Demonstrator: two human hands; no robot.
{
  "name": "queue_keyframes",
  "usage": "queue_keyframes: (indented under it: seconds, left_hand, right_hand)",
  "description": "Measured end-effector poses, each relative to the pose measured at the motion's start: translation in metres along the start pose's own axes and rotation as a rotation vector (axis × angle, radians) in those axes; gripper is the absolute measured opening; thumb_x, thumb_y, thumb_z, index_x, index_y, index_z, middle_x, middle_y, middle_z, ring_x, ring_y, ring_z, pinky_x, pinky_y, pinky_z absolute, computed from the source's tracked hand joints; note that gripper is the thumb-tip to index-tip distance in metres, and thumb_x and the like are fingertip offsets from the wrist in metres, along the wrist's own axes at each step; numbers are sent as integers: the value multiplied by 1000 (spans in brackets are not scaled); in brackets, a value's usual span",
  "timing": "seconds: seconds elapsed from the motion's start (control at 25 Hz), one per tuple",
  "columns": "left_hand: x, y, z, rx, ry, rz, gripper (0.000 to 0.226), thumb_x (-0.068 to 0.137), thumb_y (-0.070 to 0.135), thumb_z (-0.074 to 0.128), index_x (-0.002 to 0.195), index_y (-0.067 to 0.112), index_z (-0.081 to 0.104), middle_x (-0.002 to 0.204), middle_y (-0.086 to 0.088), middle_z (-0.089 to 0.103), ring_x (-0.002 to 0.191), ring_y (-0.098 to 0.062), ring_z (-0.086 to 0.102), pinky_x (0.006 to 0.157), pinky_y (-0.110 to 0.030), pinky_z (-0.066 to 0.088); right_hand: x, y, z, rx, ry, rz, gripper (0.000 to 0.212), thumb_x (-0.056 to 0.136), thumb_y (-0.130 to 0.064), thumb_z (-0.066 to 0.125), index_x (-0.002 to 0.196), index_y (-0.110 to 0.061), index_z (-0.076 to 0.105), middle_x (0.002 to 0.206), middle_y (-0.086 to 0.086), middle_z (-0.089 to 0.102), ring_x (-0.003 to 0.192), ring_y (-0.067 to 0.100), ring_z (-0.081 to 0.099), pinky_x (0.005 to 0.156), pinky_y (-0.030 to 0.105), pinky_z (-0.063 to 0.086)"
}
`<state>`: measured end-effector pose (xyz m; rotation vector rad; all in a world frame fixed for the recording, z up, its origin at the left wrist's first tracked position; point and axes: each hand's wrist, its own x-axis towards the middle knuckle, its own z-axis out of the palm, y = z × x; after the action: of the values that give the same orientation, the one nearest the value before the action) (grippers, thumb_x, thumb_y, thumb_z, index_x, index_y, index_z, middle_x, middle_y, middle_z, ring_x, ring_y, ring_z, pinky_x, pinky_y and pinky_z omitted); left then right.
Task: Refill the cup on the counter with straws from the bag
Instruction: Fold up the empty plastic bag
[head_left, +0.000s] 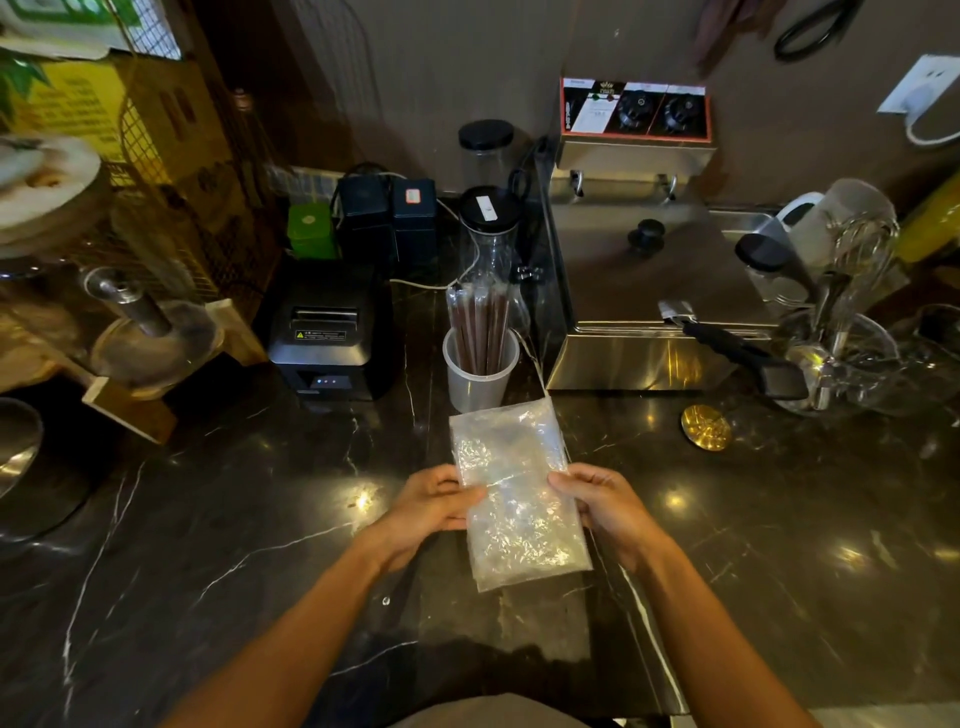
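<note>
Both hands (431, 506) (605, 506) on seemingly empty, unlabelled bag (514, 493).

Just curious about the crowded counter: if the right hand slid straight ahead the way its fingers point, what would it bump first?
Right hand already grips the plastic bag; beyond, probably the cup, though depth is unclear.

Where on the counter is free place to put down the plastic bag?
Bare counter lies left of the hands, in front of the black printer. More lies right of the bag, between the gold disc and the near edge. Crowded: the cup, the steel fryer, the glassware at far right.
</note>
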<state>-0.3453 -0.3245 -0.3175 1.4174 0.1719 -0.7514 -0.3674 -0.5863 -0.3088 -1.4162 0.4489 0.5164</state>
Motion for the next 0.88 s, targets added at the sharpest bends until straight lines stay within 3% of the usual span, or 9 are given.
queue_keyframes:
  seconds: [0.16, 0.28, 0.4, 0.48, 0.64, 0.88]
  left_hand:
    - [1, 1, -5, -44, 69, 40, 20, 93, 10, 72, 113, 6, 71, 115, -14, 78, 109, -30, 76, 84, -35, 64]
    - [0, 3, -5, -90, -15, -3, 27, 97, 19, 68, 123, 10, 67, 120, -11, 77, 111, -29, 76, 90, -42, 63]
    - [-2, 3, -4, -38, -43, -33, 29, 99, 22, 65, 127, 14, 65, 119, -8, 78, 108, -28, 77, 84, -41, 65]
    - [-2, 3, -5, -31, -36, -9, 28, 99, 18, 65, 127, 12, 65, 117, -9, 79, 106, -29, 78, 85, -44, 65]
    - [-2, 5, -9, -5, -51, 5, 31, 99, 16, 66, 130, 10, 63, 116, -14, 79, 102, -33, 78, 88, -48, 64]
    - [-4, 13, -17, 11, -228, 12, 50, 94, 21, 69, 142, 18, 56, 123, -27, 73, 82, -26, 80, 70, -34, 67]
  right_hand:
    - [1, 5, -5, -100, -16, -11, 15, 94, -18, 74, 102, -7, 78, 103, 14, 80, 91, 26, 77, 84, 39, 61]
    - [2, 6, -7, -118, -10, -21, 16, 95, -18, 73, 102, -4, 77, 103, 16, 78, 88, 24, 75, 81, 36, 60]
    - [2, 6, -7, -103, -7, -22, 21, 94, -18, 73, 105, -1, 76, 106, 20, 78, 93, 30, 75, 84, 40, 61]
    - [1, 6, -8, -81, -21, -14, 23, 94, -19, 73, 106, 1, 75, 100, 19, 77, 86, 31, 73, 77, 36, 60]
    - [-2, 8, -7, 3, -27, 14, 25, 92, -17, 75, 107, 4, 76, 79, 15, 66, 60, 16, 56, 56, 24, 47]
    - [-6, 6, -4, 104, -25, -43, 24, 95, -10, 67, 115, -12, 80, 100, 15, 72, 63, 14, 52, 55, 23, 42]
